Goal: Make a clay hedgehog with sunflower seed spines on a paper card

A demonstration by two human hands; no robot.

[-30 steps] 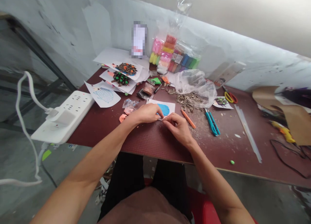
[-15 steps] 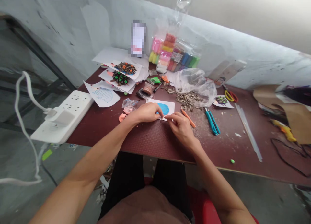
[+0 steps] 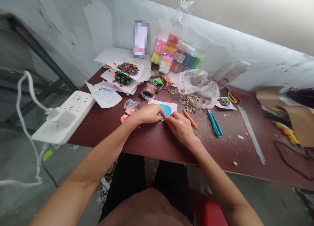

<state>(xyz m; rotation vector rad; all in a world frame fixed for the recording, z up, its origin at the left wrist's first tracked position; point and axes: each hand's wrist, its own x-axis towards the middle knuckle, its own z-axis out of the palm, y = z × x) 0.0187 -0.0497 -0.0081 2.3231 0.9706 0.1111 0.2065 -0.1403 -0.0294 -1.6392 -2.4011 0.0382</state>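
A white paper card (image 3: 173, 107) bearing a flat blue clay shape (image 3: 165, 110) lies in front of me on the brown table. My left hand (image 3: 152, 113) rests over the card's left side, fingers bent and tips pressed together at the lower edge of the blue clay. From the right, my right hand (image 3: 180, 124) meets it there, its fingertips closed and almost touching the left ones. Anything pinched between the fingertips is too small to make out. Pink clay lumps (image 3: 124, 118) sit left of my left hand, and an orange pen-like tool (image 3: 190, 120) lies right of my right hand.
Sunflower seeds (image 3: 190, 101) are heaped behind the card beside a clear plastic bag (image 3: 200, 85). A teal cutter (image 3: 215, 123) and scissors (image 3: 234, 97) lie right. Bagged coloured clay (image 3: 169, 52) stands at the wall. Seed-covered pictures (image 3: 127, 69) and a power strip (image 3: 66, 118) are left.
My right hand has moved slightly left and down, bringing its fingertips to the card's lower edge close to my left fingertips. The left hand stays about where it was.
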